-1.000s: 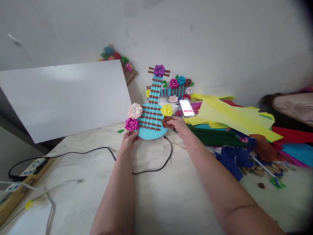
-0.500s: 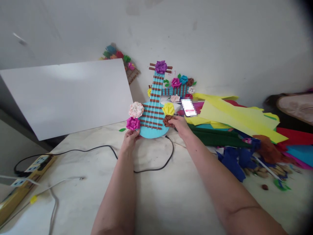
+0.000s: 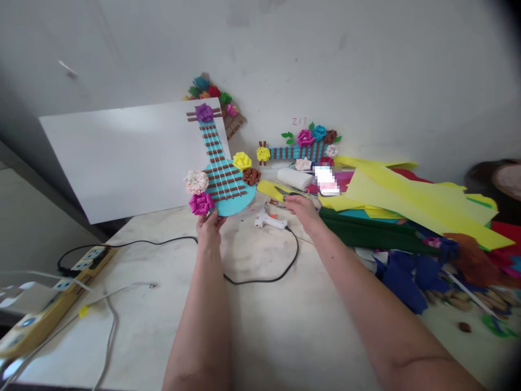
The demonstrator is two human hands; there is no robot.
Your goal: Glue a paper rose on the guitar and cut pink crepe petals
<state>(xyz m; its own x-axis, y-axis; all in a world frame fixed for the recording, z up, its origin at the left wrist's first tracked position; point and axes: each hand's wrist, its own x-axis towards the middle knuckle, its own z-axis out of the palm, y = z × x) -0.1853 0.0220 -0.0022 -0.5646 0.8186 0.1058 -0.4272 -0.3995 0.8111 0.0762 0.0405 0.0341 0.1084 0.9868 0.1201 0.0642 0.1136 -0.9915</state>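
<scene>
Your left hand (image 3: 210, 225) had brought the flowered blue guitar (image 3: 232, 205) leftward, gripping its lower edge beside the pink flower (image 3: 201, 203), so it stood tilted in front of the white board (image 3: 122, 163). Your right hand (image 3: 303, 210) had left the brown flower (image 3: 251, 176) for the scissors (image 3: 281, 191) — its fingers were at the handles, but I couldn't tell whether they had closed. The glue gun (image 3: 271, 221), hidden earlier, now showed between your hands. A black plug (image 3: 67, 271) sat at the power strip (image 3: 68, 297). Coloured paper (image 3: 402, 198) covered the pale table's (image 3: 277, 326) right side, below a grey wall (image 3: 366, 81).
</scene>
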